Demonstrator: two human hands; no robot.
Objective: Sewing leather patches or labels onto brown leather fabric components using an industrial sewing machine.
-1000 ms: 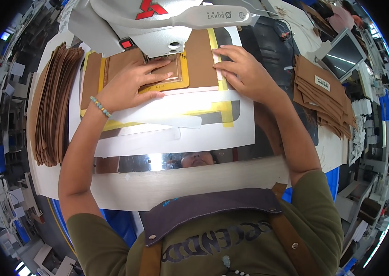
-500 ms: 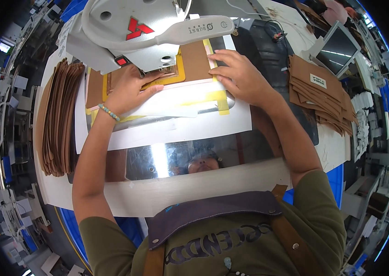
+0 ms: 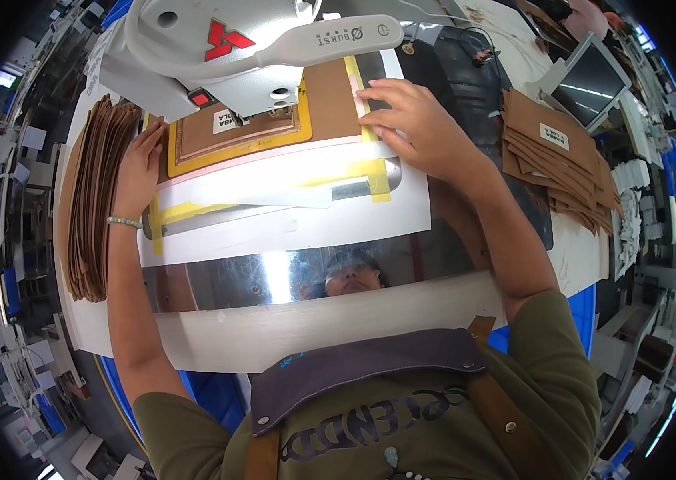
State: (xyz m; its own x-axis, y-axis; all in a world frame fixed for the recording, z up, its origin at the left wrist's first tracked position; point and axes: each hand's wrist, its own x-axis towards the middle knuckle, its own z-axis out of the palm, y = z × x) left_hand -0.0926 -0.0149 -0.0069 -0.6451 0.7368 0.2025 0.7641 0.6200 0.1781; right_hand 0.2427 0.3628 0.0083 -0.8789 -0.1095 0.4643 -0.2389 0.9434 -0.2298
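A brown leather piece [image 3: 330, 100] lies in a yellow-edged template [image 3: 234, 148] under the head of the white sewing machine [image 3: 226, 48], mid-tabletop. The left hand [image 3: 140, 164] rests flat and open against the template's left edge; the right hand [image 3: 414, 128] presses spread fingers on its right edge, gripping nothing. Judging by this, the piece is seated and sewing seems under way, not finished. A stack of brown pieces [image 3: 90, 200] waits left; another pile [image 3: 562, 156] lies right, near a small screen [image 3: 590, 80].
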